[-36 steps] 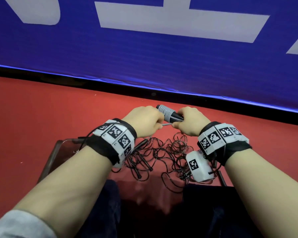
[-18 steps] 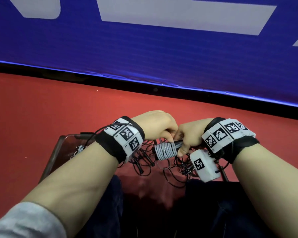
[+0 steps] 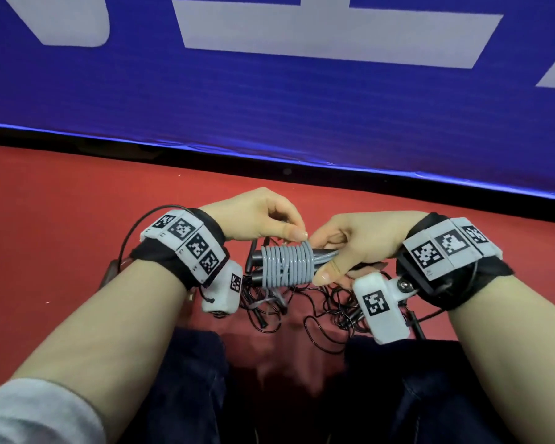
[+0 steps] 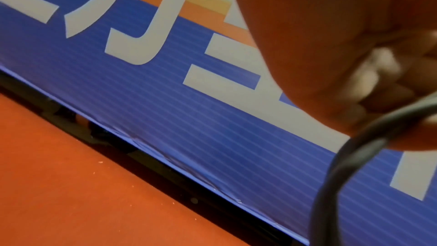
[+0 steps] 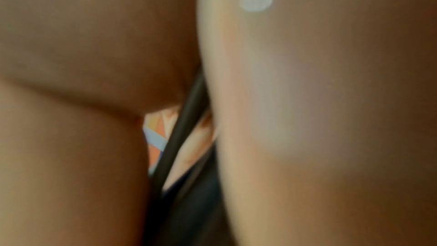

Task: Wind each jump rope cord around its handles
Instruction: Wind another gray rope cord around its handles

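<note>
A grey jump rope cord point(image 3: 287, 265) is coiled in tight turns around a pair of dark handles point(image 3: 255, 258), held level in front of me. My right hand point(image 3: 340, 251) grips the handles' right end, thumb under the coil. My left hand point(image 3: 269, 222) pinches the cord at the top of the coil with thumb and forefinger. In the left wrist view a dark cord point(image 4: 350, 158) loops past my curled fingers point(image 4: 369, 74). The right wrist view is blurred skin with a dark cord point(image 5: 179, 137) running through.
Below the hands lies a tangle of thin black jump rope cords point(image 3: 321, 302) and handles on a dark-framed low table point(image 3: 109, 274). Red floor point(image 3: 61, 203) surrounds it, and a blue banner wall point(image 3: 269, 107) stands behind. My knees point(image 3: 189, 379) are underneath.
The wound bundle has come down and toward me from its raised position, then turned level. My left hand moved from gripping it to pinching the cord on top of the coil.
</note>
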`<state>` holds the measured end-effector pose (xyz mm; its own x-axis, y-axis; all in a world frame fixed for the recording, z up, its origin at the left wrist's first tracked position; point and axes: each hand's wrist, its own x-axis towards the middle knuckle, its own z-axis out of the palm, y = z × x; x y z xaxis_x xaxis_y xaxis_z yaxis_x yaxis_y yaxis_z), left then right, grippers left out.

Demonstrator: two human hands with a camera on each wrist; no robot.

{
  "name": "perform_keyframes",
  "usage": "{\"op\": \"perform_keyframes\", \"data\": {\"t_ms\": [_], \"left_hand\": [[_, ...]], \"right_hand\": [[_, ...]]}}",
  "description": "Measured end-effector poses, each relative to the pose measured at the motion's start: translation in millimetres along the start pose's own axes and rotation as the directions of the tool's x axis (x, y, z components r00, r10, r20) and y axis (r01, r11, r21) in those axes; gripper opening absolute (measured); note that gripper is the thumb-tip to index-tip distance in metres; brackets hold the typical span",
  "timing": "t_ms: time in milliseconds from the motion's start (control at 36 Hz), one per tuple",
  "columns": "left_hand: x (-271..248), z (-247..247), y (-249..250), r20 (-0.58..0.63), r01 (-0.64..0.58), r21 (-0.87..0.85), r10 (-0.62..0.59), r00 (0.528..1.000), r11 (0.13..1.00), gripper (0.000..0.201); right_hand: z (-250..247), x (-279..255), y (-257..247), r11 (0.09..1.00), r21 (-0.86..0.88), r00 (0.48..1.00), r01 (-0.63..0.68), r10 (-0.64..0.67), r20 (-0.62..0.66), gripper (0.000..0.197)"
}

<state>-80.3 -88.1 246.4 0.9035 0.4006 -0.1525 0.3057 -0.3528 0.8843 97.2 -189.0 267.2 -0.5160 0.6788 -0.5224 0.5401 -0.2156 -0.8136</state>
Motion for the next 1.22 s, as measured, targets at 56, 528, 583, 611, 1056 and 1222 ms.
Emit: {"op": "perform_keyframes", "data": {"t_ms": [56,528,583,611,1056,1222], "left_hand": [[0,-1,1,-0.014,-0.013,-0.035,0.013,1.000,0.999,0.005],[17,4,-5,-0.410,-0.152,-0.199,0.058,0.910,0.968,0.017],[17,6,-3,-0.398,-0.134,-0.134,0.071,0.915,0.982,0.018],[17,8,-2,-0.377,-0.128,-0.106,0.080,0.923,0.986,0.018],[19,22,5,-0.395,-0.095,-0.276,-0.023,0.918,0.957,0.032],[18,26,10,-0.422,-0.064,-0.300,-0.072,0.904,0.952,0.028]], "right_hand": [[-1,-4,-1,0.997,0.042,0.998,0.071,-0.071,-0.004,0.033],[-3,-4,-2,0.742,0.495,0.856,0.453,-0.208,-0.473,0.029],[-2,-2,-1,0.718,0.514,0.847,0.470,-0.202,-0.492,0.031],[-1,0,-1,0.714,0.514,0.841,0.476,-0.198,-0.504,0.033],[-21,9,14,0.676,0.607,0.731,0.417,0.148,-0.666,0.025],[-25,14,22,0.779,0.535,0.655,0.328,0.220,-0.722,0.026]]}}
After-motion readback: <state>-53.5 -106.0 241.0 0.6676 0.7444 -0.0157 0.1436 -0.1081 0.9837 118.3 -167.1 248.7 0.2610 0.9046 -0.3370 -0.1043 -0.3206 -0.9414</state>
